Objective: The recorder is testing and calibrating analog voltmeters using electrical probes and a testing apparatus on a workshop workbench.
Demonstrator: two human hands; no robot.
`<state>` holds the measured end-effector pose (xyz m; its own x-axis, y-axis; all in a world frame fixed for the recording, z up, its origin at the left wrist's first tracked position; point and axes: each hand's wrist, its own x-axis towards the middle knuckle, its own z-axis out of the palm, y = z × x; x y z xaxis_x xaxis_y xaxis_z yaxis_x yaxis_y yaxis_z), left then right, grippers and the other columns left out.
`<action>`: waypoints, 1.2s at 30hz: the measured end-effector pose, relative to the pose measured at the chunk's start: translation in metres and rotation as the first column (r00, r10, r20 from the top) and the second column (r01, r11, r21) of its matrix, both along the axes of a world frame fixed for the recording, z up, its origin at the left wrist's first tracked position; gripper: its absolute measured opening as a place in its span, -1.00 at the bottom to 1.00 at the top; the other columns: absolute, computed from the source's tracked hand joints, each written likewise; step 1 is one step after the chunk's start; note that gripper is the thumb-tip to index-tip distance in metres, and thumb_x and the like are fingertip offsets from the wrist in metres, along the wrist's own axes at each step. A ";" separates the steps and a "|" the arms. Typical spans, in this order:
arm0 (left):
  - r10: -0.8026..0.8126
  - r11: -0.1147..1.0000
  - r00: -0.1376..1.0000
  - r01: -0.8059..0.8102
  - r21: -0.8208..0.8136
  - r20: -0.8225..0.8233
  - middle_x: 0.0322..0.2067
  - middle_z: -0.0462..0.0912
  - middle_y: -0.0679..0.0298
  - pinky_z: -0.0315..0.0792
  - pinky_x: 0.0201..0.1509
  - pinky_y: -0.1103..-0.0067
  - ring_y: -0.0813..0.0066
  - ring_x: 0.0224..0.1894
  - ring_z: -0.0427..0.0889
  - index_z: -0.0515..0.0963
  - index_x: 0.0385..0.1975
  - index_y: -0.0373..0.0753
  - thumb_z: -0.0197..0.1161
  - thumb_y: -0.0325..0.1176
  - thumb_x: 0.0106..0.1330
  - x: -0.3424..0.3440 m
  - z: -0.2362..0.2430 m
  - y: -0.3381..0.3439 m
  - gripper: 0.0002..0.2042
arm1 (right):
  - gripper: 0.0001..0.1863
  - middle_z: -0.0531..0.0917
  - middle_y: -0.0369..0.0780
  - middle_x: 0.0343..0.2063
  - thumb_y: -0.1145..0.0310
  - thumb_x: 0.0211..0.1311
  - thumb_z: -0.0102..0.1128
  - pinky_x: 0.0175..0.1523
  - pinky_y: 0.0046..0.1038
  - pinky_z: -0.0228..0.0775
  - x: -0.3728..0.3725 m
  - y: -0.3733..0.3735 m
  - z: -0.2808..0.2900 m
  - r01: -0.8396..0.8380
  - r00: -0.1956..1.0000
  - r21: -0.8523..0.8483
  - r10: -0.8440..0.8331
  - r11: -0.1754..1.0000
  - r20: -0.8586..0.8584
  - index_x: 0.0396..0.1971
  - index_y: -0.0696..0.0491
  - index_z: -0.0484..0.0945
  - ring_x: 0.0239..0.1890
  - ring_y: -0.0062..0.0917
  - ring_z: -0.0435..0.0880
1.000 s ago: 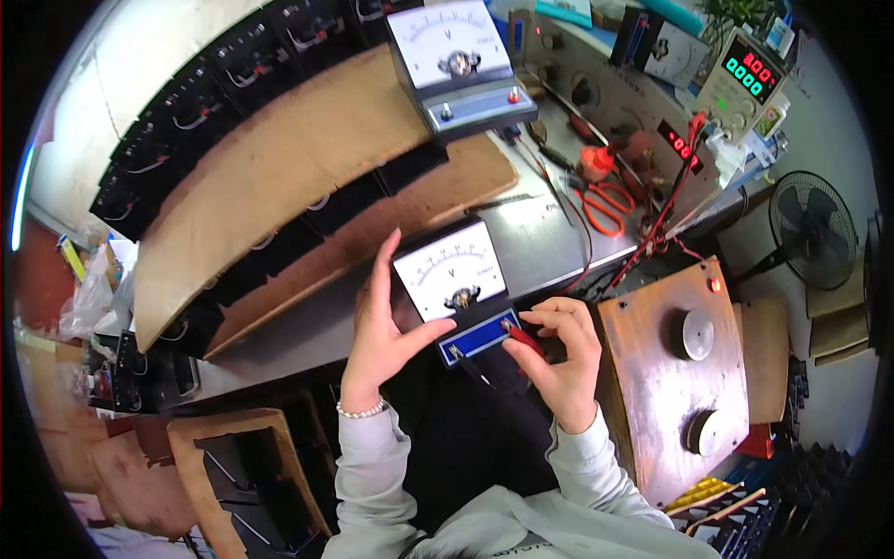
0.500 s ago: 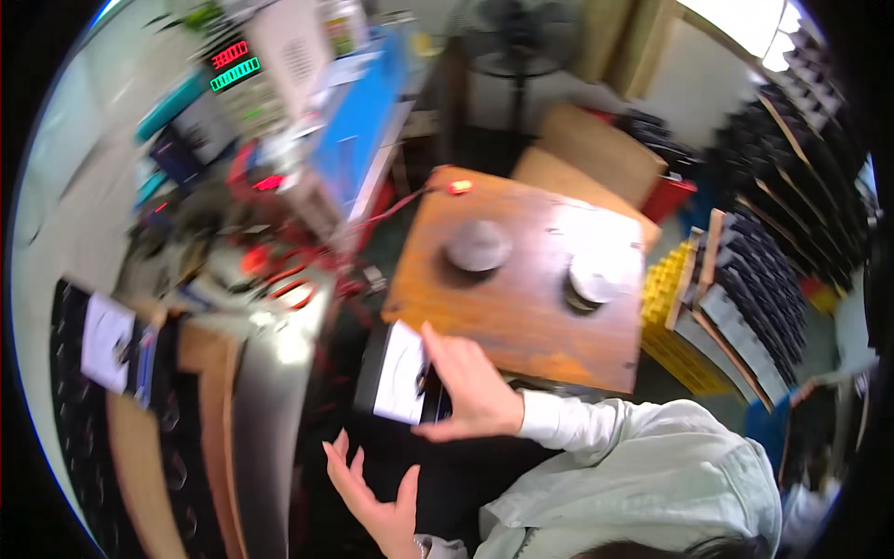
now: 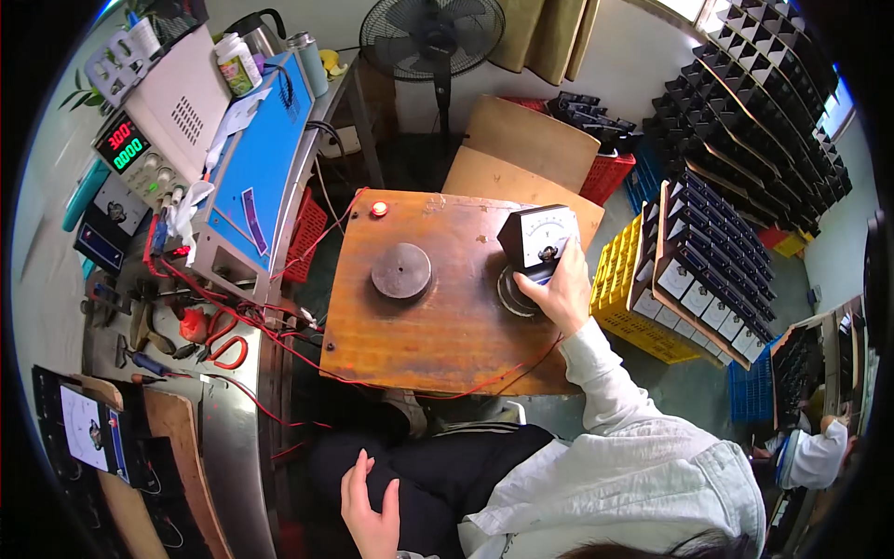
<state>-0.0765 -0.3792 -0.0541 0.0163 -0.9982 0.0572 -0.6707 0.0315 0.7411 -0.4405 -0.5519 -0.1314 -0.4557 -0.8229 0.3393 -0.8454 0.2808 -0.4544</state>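
My right hand point(image 3: 565, 291) grips an analog panel meter point(image 3: 546, 228) with a black case and a white dial. The meter is tilted over a round metal disc point(image 3: 514, 296) on the right of the wooden board point(image 3: 456, 345); its case and my fingers cover most of that disc, and I cannot tell whether they touch. A second grey disc point(image 3: 401, 270) with a small central hole lies to the left on the same board. Low in the picture, above my lap, my left hand point(image 3: 370, 511) holds nothing, its fingers apart.
A lit red lamp point(image 3: 379, 209) sits at the board's far left corner, with red wires along the left and front edges. Leftward are a power supply point(image 3: 130, 144), pliers point(image 3: 223, 349) and another meter point(image 3: 86, 424). Stacked meters point(image 3: 698, 279) and a yellow crate point(image 3: 616, 270) stand right.
My right hand has carried the meter from the board's near left edge to above the right disc. My left hand has dropped slightly lower. The head view has shifted.
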 end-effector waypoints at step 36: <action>0.629 0.673 0.700 -0.708 -0.213 -0.338 0.27 0.36 -0.03 0.28 0.37 0.31 0.07 0.31 0.39 0.15 0.42 -0.25 0.63 -0.38 -0.09 0.140 -0.001 0.060 0.01 | 0.02 0.41 0.05 0.22 0.49 -0.08 0.56 0.24 -0.27 0.38 0.349 0.112 0.071 -0.934 0.067 -0.306 0.931 0.185 0.358 0.40 0.26 0.14 0.21 -0.11 0.48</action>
